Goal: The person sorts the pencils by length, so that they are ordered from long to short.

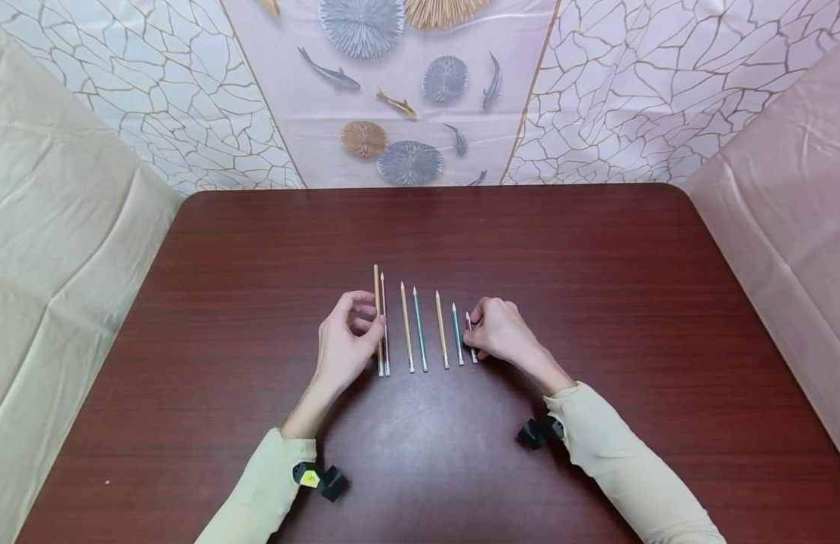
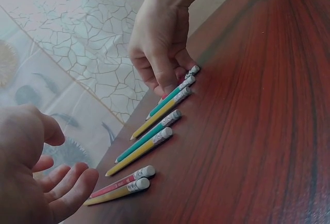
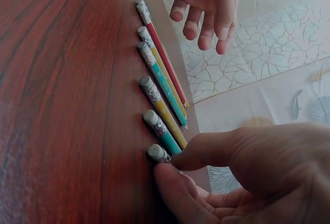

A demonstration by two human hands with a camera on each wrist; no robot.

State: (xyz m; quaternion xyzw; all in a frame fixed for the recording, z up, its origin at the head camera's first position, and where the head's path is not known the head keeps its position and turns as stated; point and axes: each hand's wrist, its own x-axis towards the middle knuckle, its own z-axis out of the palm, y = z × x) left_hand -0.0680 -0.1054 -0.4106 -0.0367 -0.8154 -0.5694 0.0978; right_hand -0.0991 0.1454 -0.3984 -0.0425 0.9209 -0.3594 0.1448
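Several pencils with white erasers lie in a row on the table, tips away from me, longest at left and shortest at right. My left hand [image 1: 344, 341] hovers by the leftmost yellow pencil [image 1: 375, 279] and the long red pencil [image 1: 383, 291]; its fingers are loosely bent with nothing between them. At the right end, my right hand [image 1: 504, 331] pinches a short red pencil [image 1: 468, 320], mostly hidden by the fingers. Between the hands lie a yellow pencil [image 1: 406, 325], a teal pencil [image 1: 419, 329], another yellow pencil [image 1: 441, 329] and a shorter teal pencil [image 1: 457, 332].
The dark red-brown table [image 1: 420, 453] extends around the row. A patterned cloth [image 1: 420, 113] hangs behind its far edge, with pale cloth at both sides. Each wrist carries a small black camera [image 1: 333, 483].
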